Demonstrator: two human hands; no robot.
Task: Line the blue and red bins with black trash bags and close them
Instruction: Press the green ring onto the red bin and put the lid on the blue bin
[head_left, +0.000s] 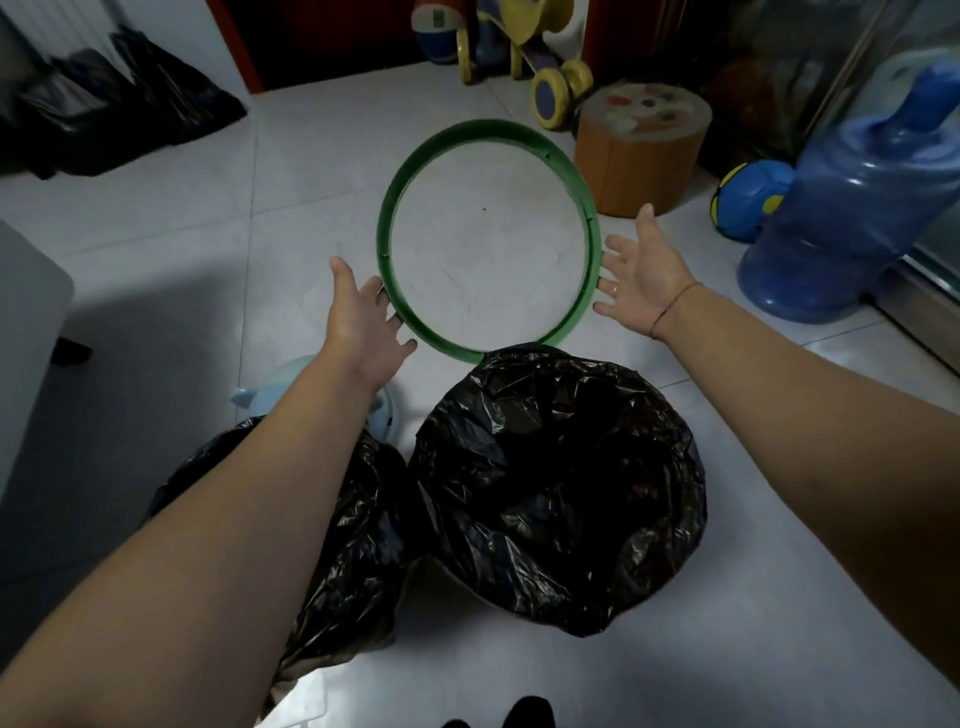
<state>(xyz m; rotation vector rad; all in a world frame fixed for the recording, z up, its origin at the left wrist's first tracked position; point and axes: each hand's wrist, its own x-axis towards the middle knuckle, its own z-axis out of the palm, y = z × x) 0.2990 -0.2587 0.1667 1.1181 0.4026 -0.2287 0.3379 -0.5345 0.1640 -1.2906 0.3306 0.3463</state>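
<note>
A green plastic ring (385, 228) hangs above the floor, held between both hands. My left hand (363, 322) presses its fingers against the ring's lower left edge. My right hand (641, 273) lies flat with fingers spread against the ring's right edge. Below the ring stands a bin wrapped in a black trash bag (558, 483), its mouth open and its colour hidden. A second black bag (358, 530) covers another bin under my left forearm, and a pale blue piece (270, 395) shows beside it.
Black bags (119, 98) lie heaped at the far left. An orange round stool (641, 156), a toy scooter (550, 78), a blue ball (748, 200) and a big blue water bottle (852, 208) stand at the back right. A grey cabinet (26, 322) is at the left.
</note>
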